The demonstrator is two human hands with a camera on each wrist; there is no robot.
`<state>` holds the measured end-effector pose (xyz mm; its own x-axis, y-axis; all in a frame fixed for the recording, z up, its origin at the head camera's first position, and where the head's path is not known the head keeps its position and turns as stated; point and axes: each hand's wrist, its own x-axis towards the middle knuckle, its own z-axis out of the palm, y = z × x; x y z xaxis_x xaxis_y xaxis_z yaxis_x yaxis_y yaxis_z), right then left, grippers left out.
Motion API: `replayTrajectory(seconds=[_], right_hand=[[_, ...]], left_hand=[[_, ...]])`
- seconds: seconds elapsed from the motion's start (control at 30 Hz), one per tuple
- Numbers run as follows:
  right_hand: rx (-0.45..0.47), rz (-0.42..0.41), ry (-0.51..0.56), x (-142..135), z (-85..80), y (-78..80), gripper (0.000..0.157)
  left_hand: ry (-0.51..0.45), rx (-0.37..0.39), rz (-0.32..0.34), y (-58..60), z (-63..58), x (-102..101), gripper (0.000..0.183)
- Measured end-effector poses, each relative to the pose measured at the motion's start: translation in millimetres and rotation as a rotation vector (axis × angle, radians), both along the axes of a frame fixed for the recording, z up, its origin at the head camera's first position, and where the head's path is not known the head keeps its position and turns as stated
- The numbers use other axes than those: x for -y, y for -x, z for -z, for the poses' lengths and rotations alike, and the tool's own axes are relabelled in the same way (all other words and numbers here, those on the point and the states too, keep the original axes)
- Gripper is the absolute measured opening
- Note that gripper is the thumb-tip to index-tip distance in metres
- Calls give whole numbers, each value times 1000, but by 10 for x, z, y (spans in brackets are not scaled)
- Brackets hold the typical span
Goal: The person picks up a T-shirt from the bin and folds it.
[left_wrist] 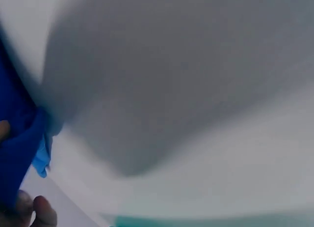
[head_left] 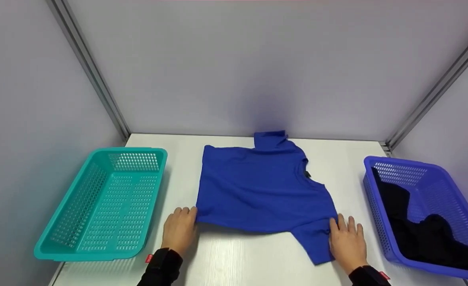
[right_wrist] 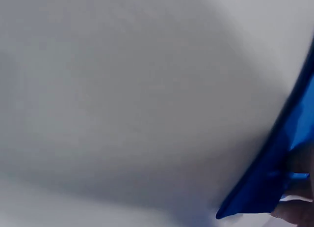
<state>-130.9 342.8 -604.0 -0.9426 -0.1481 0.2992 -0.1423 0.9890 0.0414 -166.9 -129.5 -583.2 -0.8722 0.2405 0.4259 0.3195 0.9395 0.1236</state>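
Note:
A blue short-sleeved T-shirt (head_left: 253, 186) lies spread sideways on the white table, with its hem to the left and its neckline to the right. My left hand (head_left: 180, 230) pinches the near corner of the hem. Blue cloth (left_wrist: 17, 138) shows between the fingers in the left wrist view. On the other side, my right hand (head_left: 349, 242) holds the outer edge of the near sleeve (head_left: 313, 240) between thumb and fingers. A sleeve corner (right_wrist: 255, 197) shows beside those fingertips in the right wrist view. The far sleeve (head_left: 270, 140) reaches the table's back edge.
An empty teal basket (head_left: 160, 190) stands on the left. A purple basket (head_left: 416, 165) on the right holds black cloth (head_left: 420, 234). Pale panels (head_left: 234, 67) with metal corner posts enclose the white table (head_left: 234, 254) at the back and sides.

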Motion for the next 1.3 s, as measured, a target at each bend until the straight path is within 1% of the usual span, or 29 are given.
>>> replayTrajectory(seconds=[0.1, 0.17, 0.23, 0.33, 0.37, 0.4, 0.47, 0.53, 0.6, 0.63, 0.67, 0.7, 0.73, 0.77, 0.8, 0.83, 0.87, 0.9, 0.93, 0.97, 1.0, 1.03, 1.1, 1.13, 1.17, 1.2, 1.23, 1.27, 1.3], right_hand=[[54, -127, 103, 4, -26, -18, 47], [136, -239, 180, -8, -46, -32, 49], [246, -328, 242, -52, -70, -55, 58], [418, -395, 287, -159, -96, -104, 79], [444, -412, 286, -197, -95, -122, 81], [447, -425, 274, -233, -88, -136, 79], [389, -446, 229, -286, -62, -161, 66], [270, -457, 172, -310, -18, -178, 51], [130, -454, 119, -322, 34, -182, 42], [73, -442, 105, -324, 58, -184, 41], [33, -428, 110, -324, 74, -184, 41], [7, -412, 129, -323, 85, -182, 40], [-8, -383, 158, -321, 90, -182, 39], [-7, -342, 205, -316, 84, -180, 37], [15, -296, 262, -308, 65, -179, 34], [40, -245, 313, -304, 41, -179, 32], [67, -197, 360, -302, 14, -179, 29], [89, -154, 393, -303, -8, -176, 26], [111, -113, 414, -308, -29, -175, 24], [136, -84, 431, -319, -45, -171, 22], [154, -62, 435, -334, -57, -169, 21], [160, -49, 433, -352, -61, -165, 20], [166, -26, 421, -387, -66, -164, 19], [168, -15, 416, -404, -73, -165, 18], [165, -10, 404, -419, -80, -163, 19], [156, -8, 392, -430, -88, -162, 19], [149, -11, 379, -441, -97, -155, 20], [140, -17, 365, -450, -105, -150, 21], [133, -24, 351, -458, -112, -142, 22]], left_hand=[[-77, -47, 0, 13, -103, 1, 38], [-149, -67, 9, 21, -157, -1, 38], [-224, -92, 26, 26, -196, 1, 37], [-323, -155, 73, 39, -228, 11, 33], [-353, -183, 89, 47, -239, 16, 32], [-384, -217, 102, 55, -257, 16, 31], [-452, -288, 114, 82, -310, 4, 30], [-526, -341, 105, 115, -392, -28, 30], [-616, -354, 75, 149, -494, -78, 28], [-669, -335, 59, 162, -551, -107, 26], [-729, -301, 48, 171, -611, -137, 24], [-810, -245, 49, 176, -669, -169, 22], [-906, -167, 59, 178, -723, -195, 20], [-1026, -72, 83, 171, -776, -220, 18], [-1151, 24, 109, 165, -821, -242, 18], [-1274, 109, 135, 159, -859, -260, 17], [-1379, 185, 146, 157, -890, -269, 17], [-1444, 239, 139, 157, -905, -270, 17], [-1461, 254, 145, 159, -909, -262, 16], [-1431, 227, 162, 166, -897, -250, 15], [-1344, 170, 187, 182, -867, -231, 14], [-1224, 103, 211, 189, -829, -208, 14], [-940, -26, 261, 178, -721, -151, 16], [-810, -65, 304, 159, -663, -123, 17], [-701, -57, 337, 131, -607, -97, 17], [-613, 6, 365, 96, -557, -73, 15], [-543, 116, 383, 57, -518, -50, 12], [-493, 264, 396, 22, -482, -29, 11], [-445, 413, 387, -8, -451, -12, 12]])
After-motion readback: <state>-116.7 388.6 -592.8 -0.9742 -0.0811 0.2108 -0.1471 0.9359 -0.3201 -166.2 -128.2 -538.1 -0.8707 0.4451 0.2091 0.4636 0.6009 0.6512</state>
